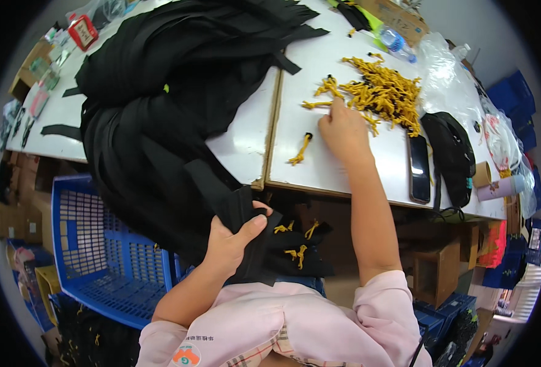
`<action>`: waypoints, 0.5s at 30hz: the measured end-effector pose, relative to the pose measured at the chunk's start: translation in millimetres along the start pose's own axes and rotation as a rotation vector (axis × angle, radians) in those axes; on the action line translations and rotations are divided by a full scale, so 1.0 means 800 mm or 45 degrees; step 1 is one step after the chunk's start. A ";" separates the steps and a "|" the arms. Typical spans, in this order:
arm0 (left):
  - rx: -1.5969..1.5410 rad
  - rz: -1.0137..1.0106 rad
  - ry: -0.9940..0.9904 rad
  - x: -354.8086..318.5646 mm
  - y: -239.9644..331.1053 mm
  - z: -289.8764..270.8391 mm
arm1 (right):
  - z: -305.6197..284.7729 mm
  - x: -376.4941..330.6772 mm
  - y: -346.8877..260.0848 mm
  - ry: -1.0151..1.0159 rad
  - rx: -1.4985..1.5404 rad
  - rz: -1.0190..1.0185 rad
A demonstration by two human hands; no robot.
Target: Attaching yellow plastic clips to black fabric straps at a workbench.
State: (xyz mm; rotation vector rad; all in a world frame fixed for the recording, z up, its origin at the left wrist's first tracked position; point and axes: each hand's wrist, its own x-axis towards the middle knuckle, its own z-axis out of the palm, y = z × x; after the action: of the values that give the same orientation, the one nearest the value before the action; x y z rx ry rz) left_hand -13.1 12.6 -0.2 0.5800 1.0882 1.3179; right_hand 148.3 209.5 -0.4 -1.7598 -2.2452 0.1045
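The left hand (231, 241) has its grip closed on the end of a black strap (237, 208), thumb over the top, just below the front edge of the white counter (344, 177). That strap belongs to the big heap of black straps (172, 92) spilling off the counter's left half toward the blue crate (93, 244) below it. The right hand (344, 131) lies on the counter's right half with fingers curled at the near edge of the pile of yellow cord pulls (384, 92); it seems to be pinching one, though I cannot tell whether the grip has fully closed. One loose yellow pull (301, 148) lies apart, nearer the counter's front edge. Finished black pieces with yellow pulls (298, 241) rest below the counter edge, on the lap. To do this well, I judge it best to single out one pull cleanly from the tangle and keep the strap end pinched flat and steady. A phone (418, 168) lies right of the hand.
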 end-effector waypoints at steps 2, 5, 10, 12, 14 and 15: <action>-0.033 0.022 -0.007 -0.002 0.001 -0.001 | -0.005 -0.002 -0.007 0.004 0.039 0.033; 0.015 0.087 0.036 -0.004 -0.003 -0.003 | -0.009 -0.002 -0.012 0.108 0.095 0.065; 0.070 0.120 0.007 -0.004 -0.011 -0.002 | -0.001 0.009 0.003 0.039 0.026 0.123; 0.067 0.118 0.016 -0.004 -0.012 -0.001 | 0.002 0.006 0.011 0.088 0.058 0.164; 0.064 0.114 0.019 -0.005 -0.014 -0.001 | 0.001 -0.005 0.017 0.231 0.339 -0.011; 0.068 0.122 0.034 -0.006 -0.014 -0.003 | -0.007 -0.017 0.005 0.222 0.346 -0.029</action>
State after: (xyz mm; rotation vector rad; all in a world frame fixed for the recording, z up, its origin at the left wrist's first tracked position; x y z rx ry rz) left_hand -9.4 5.2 -9.5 0.6628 1.1315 1.3863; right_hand 156.2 197.2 1.6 -1.5384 -2.0197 0.2306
